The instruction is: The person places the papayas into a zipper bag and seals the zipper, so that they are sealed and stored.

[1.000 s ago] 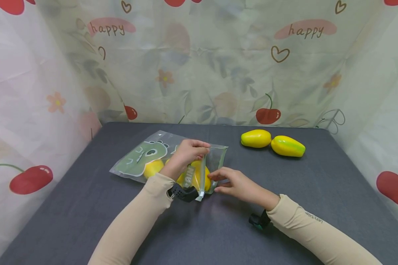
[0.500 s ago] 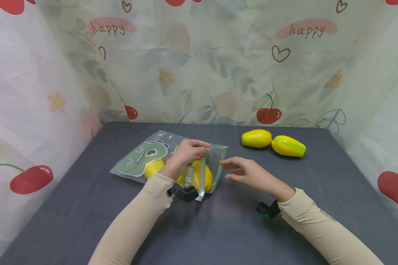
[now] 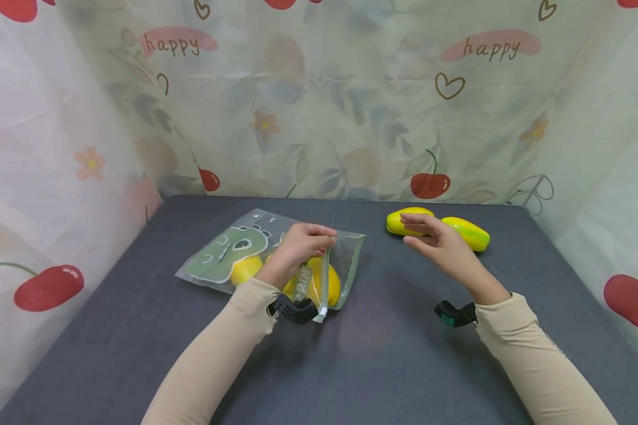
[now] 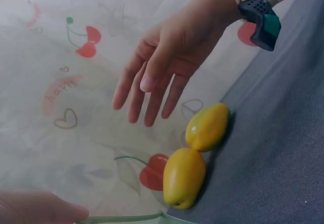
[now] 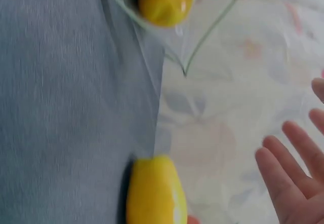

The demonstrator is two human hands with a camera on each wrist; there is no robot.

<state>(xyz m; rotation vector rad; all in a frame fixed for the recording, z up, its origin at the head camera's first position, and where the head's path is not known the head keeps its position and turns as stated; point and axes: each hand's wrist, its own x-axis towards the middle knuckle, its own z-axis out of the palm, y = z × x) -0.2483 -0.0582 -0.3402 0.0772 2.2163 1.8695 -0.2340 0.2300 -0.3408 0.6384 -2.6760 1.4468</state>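
Note:
A clear zip bag (image 3: 212,260) printed with a green cartoon lies at left centre of the table in the head view. Several yellow fruits show through its plastic. My left hand (image 3: 300,245) pinches the upper edge of the bag's mouth between thumb and fingers. In the left wrist view the thumb (image 4: 40,209) grips the bag's green rim. My right hand (image 3: 446,251) hovers with extended fingers and holds nothing. Behind it sit two yellow papaya-like fruits, the left one (image 3: 399,223) partly covered by the fingers, the right one (image 3: 468,233) partly covered by the hand.
The dark grey table (image 3: 383,366) has a far edge against a hanging patterned curtain (image 3: 319,118). Curtains also hang along the left and right sides. A white zip slider (image 3: 321,314) sits at the near end of the bag's mouth.
My right hand has left the bag's mouth and moved right and away, up to the two loose fruits. My left hand and the bag have stayed in place.

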